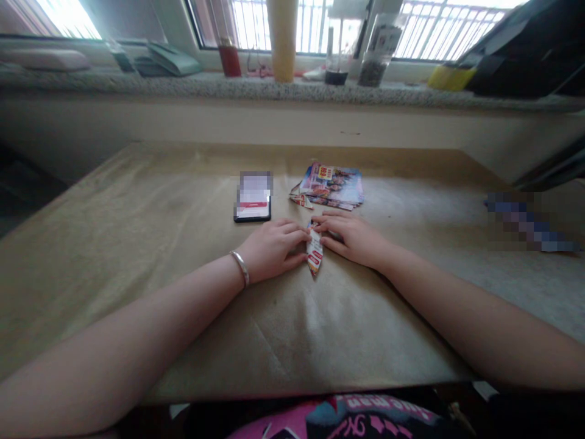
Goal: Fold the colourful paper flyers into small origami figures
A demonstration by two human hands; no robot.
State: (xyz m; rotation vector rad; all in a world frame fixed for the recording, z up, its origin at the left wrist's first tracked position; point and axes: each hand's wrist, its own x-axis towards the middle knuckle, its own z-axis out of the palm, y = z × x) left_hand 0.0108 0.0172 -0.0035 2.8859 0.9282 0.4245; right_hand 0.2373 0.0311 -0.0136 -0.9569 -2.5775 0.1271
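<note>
A small folded piece of printed paper (314,256), pointed at its near end, lies on the brown paper-covered table (137,244). My left hand (272,247), with a silver bracelet at the wrist, has its fingers curled against the paper's left side. My right hand (354,238) presses its fingers on the paper's upper right part. Both hands pinch the folded paper between them. Just beyond the hands lies a stack of colourful printed leaflets (333,186) with a small folded scrap (301,199) at its near left corner.
A phone (253,198) lies left of the leaflets. A windowsill behind the table carries a red can (229,59), a yellow cylinder (282,39), a cup and other items. A blurred object (530,222) lies at the table's right edge.
</note>
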